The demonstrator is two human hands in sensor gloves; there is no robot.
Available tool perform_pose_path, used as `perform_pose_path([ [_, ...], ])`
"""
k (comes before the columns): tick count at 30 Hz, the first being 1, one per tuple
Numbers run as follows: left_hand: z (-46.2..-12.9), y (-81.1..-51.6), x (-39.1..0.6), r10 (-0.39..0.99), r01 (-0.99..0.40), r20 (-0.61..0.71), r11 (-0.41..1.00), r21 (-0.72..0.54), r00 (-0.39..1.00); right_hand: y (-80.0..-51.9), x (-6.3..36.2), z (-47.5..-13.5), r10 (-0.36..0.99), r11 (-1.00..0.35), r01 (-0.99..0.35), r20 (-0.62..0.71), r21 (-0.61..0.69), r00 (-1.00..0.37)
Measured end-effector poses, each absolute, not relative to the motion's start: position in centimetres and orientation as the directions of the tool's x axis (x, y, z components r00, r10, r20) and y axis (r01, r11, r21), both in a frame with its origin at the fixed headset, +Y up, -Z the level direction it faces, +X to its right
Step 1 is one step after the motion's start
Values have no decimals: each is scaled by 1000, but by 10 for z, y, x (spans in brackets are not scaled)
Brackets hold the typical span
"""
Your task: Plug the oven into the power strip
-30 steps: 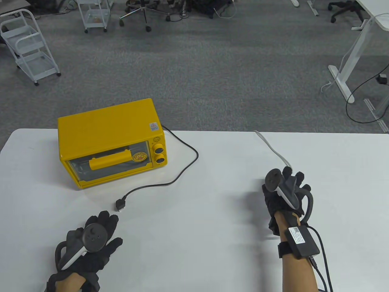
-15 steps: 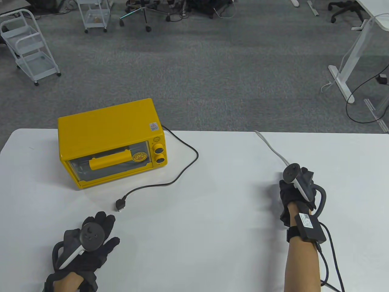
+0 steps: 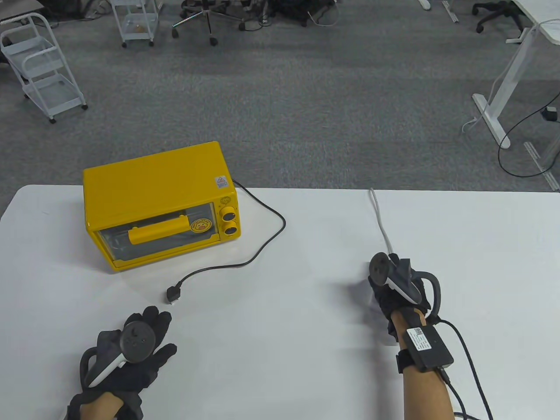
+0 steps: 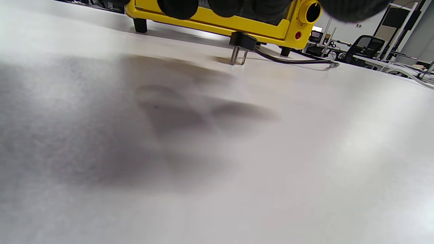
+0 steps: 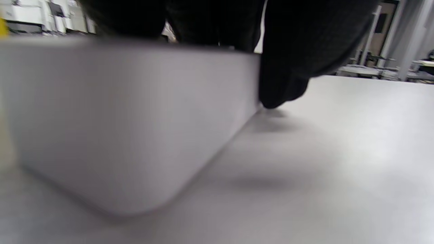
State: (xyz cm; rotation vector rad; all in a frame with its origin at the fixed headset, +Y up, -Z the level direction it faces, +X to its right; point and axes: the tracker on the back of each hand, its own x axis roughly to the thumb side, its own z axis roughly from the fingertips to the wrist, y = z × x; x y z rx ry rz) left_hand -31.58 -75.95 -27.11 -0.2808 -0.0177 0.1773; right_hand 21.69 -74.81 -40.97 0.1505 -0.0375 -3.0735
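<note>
The yellow oven (image 3: pixel 159 203) stands at the table's back left, also in the left wrist view (image 4: pixel 217 23). Its black cord (image 3: pixel 262 245) curls to the plug (image 3: pixel 173 295), which lies loose on the table, prongs showing in the left wrist view (image 4: pixel 238 51). My left hand (image 3: pixel 158 331) hovers just short of the plug, fingers spread, holding nothing. My right hand (image 3: pixel 387 286) grips the white power strip (image 5: pixel 129 115), which is hidden under the hand in the table view. The strip's white cable (image 3: pixel 379 218) runs to the table's far edge.
The white table (image 3: pixel 284 350) lies between the two hands. Beyond its far edge are grey carpet, a wire cart (image 3: pixel 41 65), office chairs and a desk leg (image 3: pixel 494 109).
My right hand has moved left and nearer with the power strip, and the white cable has swung straighter. My left hand has barely shifted near the plug.
</note>
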Motion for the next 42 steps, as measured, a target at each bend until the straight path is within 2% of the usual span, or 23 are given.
perform_pose_path([
  [6,-271,-760,-313,184,-175,5,943,-284,983,-743,177,-383,0,-998,3,51,60,-999],
  [9,-271,-761,-311,184,-173,11,941,-290,983,-742,154,-368,128,-980,-109,106,168,-986],
  [11,-271,-761,-310,185,-173,14,940,-292,983,-741,139,-358,167,-962,-132,130,241,-977],
  [16,-270,-763,-307,185,-170,24,938,-302,982,-741,92,-332,119,-942,-49,195,331,-973],
  [20,-270,-763,-306,183,-166,27,937,-307,983,-741,64,-320,64,-952,8,224,305,-972],
  [29,-272,-755,-312,232,-216,38,947,-238,972,-742,22,-308,62,-976,-11,228,215,-972],
  [36,-280,-745,-324,256,-254,-5,952,-171,967,-745,-5,-303,70,-982,-25,242,185,-968],
  [40,-297,-734,-307,116,-112,23,983,-144,993,-747,-3,-302,72,-985,-29,252,172,-965],
  [42,-311,-730,-293,-35,43,53,988,-150,998,-747,-1,-301,81,-984,-36,256,173,-963],
])
